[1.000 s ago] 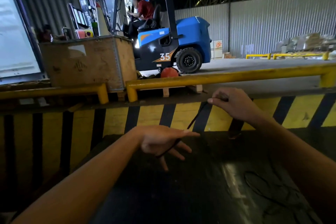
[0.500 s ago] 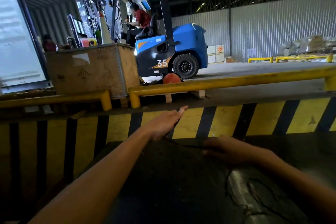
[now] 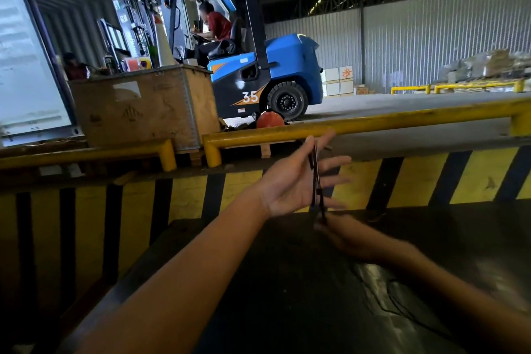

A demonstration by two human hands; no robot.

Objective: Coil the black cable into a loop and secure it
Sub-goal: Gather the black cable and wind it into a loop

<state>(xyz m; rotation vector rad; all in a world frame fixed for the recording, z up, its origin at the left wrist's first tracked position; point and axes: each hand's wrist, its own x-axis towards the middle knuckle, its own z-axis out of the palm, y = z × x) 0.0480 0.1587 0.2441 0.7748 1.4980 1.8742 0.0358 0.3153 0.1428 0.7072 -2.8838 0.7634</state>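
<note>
Black cable (image 3: 316, 178) runs in tight turns across the palm of the left hand (image 3: 298, 181), whose fingers are spread flat as a former. Just below, the right hand (image 3: 349, 238), blurred, seems to pinch the strand. Best practice, I judge: even tension, turns stacked side by side, slack fed off the dark counter (image 3: 287, 296).

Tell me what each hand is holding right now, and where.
The black cable runs in turns across the open left hand, around its palm. The blurred right hand seems to pinch it just below.
</note>
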